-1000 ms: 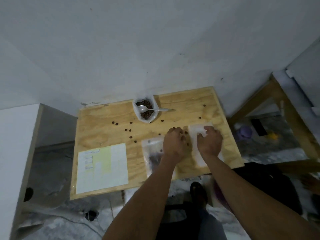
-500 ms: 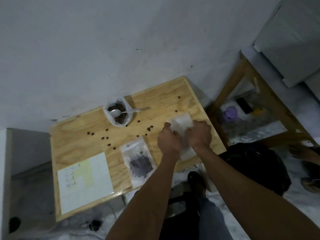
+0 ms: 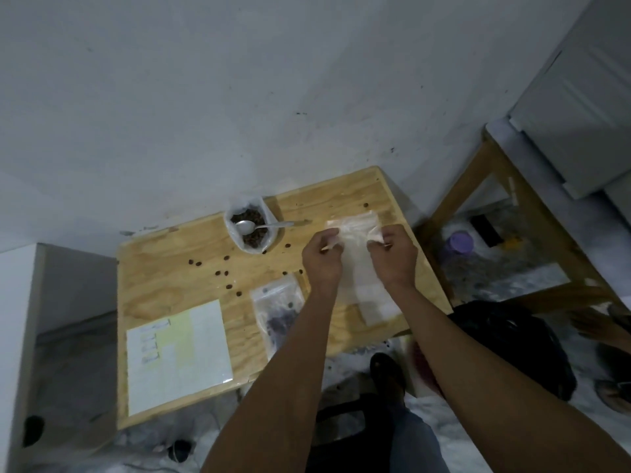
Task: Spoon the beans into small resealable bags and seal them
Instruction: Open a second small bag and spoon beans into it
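An empty clear resealable bag (image 3: 355, 233) is held up over the right half of the wooden table (image 3: 164, 264). My left hand (image 3: 321, 261) pinches its left top edge and my right hand (image 3: 396, 257) pinches its right top edge. More empty bags (image 3: 375, 302) lie flat beneath my hands. A filled bag of beans (image 3: 278, 305) lies on the table left of my left forearm. At the back stands an open bag of beans (image 3: 251, 230) with a metal spoon (image 3: 259, 227) resting across it. Several loose beans (image 3: 222, 273) are scattered on the wood.
A laminated sheet (image 3: 177, 353) lies at the table's front left. A white wall rises behind the table. To the right stands a wooden frame (image 3: 532, 216) with a purple-lidded jar (image 3: 459, 244) under it. A dark bag (image 3: 519, 339) sits on the floor.
Both hands have lifted an empty bag off the pile on the right and now pinch its top edges apart. The view has swung so the table sits further left.
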`<state>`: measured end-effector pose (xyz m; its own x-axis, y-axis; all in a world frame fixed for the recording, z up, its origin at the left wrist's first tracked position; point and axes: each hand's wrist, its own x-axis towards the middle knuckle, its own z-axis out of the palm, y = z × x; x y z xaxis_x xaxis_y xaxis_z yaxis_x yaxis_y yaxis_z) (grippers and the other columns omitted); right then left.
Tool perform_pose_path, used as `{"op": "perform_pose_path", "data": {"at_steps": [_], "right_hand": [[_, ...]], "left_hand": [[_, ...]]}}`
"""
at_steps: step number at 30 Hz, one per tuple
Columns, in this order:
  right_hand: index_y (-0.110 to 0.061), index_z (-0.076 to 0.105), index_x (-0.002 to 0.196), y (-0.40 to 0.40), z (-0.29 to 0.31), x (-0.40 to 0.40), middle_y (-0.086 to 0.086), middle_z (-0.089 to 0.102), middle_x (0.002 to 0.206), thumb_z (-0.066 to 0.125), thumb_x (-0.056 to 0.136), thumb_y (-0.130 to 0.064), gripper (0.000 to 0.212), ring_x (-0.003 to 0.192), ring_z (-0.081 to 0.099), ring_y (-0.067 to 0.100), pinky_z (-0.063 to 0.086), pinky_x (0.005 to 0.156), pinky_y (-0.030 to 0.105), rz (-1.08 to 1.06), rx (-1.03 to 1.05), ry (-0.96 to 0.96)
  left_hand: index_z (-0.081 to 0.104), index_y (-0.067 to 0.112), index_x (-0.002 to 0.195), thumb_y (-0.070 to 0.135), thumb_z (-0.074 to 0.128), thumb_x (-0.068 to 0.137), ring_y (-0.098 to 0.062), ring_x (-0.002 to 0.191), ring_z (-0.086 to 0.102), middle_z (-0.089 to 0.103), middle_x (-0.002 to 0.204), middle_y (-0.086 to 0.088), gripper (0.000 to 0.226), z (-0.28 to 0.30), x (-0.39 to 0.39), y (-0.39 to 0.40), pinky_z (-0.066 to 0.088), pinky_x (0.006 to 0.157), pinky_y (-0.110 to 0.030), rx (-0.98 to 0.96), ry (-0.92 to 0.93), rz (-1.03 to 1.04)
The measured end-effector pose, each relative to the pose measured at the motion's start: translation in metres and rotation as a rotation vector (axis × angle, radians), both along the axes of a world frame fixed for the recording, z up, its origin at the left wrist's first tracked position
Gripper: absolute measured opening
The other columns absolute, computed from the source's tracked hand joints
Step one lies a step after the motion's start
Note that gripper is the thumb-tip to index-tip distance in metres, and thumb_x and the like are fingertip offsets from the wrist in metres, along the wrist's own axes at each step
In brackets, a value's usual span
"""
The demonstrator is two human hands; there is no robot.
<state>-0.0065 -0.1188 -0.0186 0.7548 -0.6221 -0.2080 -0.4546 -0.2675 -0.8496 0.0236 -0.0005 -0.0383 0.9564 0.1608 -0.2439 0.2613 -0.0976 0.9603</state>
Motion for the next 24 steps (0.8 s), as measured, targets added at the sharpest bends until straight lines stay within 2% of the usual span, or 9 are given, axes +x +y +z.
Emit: {"op": "perform_pose_path", "data": {"at_steps": [4,6,8,13,15,18,20,22,24], "right_hand": [[-0.026,0.065,0.117,0.014,0.021,0.014,-0.009,0.065,0.095,0.071,0.082,-0.007,0.04,0.076,0.06,0.001,0.05,0.065,0.016,0.111,0.201,-0.111],[-0.021,0.072,0.111,0.021,0.032,0.024,-0.008,0.068,0.09,0.068,0.087,-0.008,0.028,0.073,0.062,0.002,0.05,0.069,0.021,0.19,0.248,-0.107],[-0.012,0.077,0.101,0.03,0.041,0.034,-0.003,0.072,0.09,0.067,0.088,-0.005,0.017,0.075,0.064,0.001,0.051,0.074,0.022,0.323,0.262,-0.061],[-0.011,0.078,0.091,0.059,0.057,0.051,-0.004,0.07,0.076,0.067,0.083,0.001,0.019,0.066,0.061,0.004,0.045,0.06,0.016,0.529,0.248,0.07],[-0.013,0.077,0.088,0.073,0.06,0.054,-0.001,0.07,0.074,0.065,0.08,0.006,0.024,0.065,0.061,0.009,0.046,0.061,0.02,0.576,0.263,0.081],[-0.012,0.076,0.086,0.095,0.061,0.055,0.008,0.071,0.077,0.069,0.079,0.008,0.022,0.067,0.063,0.019,0.048,0.061,0.03,0.579,0.301,0.064],[-0.008,0.073,0.088,0.108,0.062,0.052,0.005,0.071,0.075,0.073,0.08,0.007,0.017,0.063,0.064,0.014,0.049,0.058,0.026,0.566,0.317,0.044],[-0.005,0.069,0.092,0.121,0.064,0.05,0.0,0.068,0.07,0.076,0.08,0.005,0.017,0.057,0.062,0.006,0.048,0.054,0.021,0.565,0.319,0.025],[-0.005,0.068,0.094,0.131,0.065,0.049,0.0,0.067,0.07,0.076,0.079,0.006,0.02,0.058,0.062,0.007,0.049,0.055,0.022,0.584,0.324,0.009]], "left_hand": [[0.075,0.011,0.094,-0.013,0.061,0.077,-0.009,0.078,0.063,0.072,0.09,-0.001,0.032,0.012,0.012,0.035,0.049,0.075,-0.029,-0.092,0.007,-0.062],[0.074,0.013,0.087,-0.016,0.057,0.074,-0.006,0.081,0.066,0.072,0.088,0.003,0.037,0.019,0.015,0.051,0.052,0.078,-0.025,-0.066,-0.06,-0.121],[0.074,0.017,0.082,-0.016,0.055,0.074,-0.013,0.085,0.068,0.073,0.088,0.0,0.039,0.023,0.018,0.068,0.054,0.079,-0.03,-0.039,-0.111,-0.162],[0.072,0.012,0.08,-0.018,0.054,0.075,-0.015,0.079,0.067,0.072,0.083,0.0,0.035,0.033,0.019,0.106,0.053,0.077,-0.034,0.057,-0.16,-0.157],[0.073,0.013,0.079,-0.008,0.058,0.071,-0.012,0.083,0.066,0.072,0.084,0.005,0.027,0.038,0.018,0.117,0.05,0.082,-0.032,0.118,-0.173,-0.11],[0.075,0.025,0.079,0.023,0.07,0.066,-0.013,0.103,0.055,0.069,0.101,0.007,0.014,0.047,0.013,0.127,0.041,0.095,-0.034,0.393,-0.22,0.035],[0.075,0.029,0.079,0.04,0.077,0.07,-0.013,0.109,0.044,0.06,0.108,0.008,0.015,0.054,0.01,0.132,0.031,0.095,-0.034,0.516,-0.175,0.113],[0.073,0.024,0.076,0.049,0.078,0.073,-0.01,0.099,0.05,0.063,0.098,0.007,0.025,0.059,0.01,0.138,0.035,0.09,-0.034,0.464,-0.16,0.1],[0.066,0.012,0.07,0.034,0.082,0.079,-0.008,0.071,0.055,0.064,0.074,0.004,0.028,0.062,0.01,0.147,0.044,0.072,-0.031,0.227,-0.156,0.068]]}}
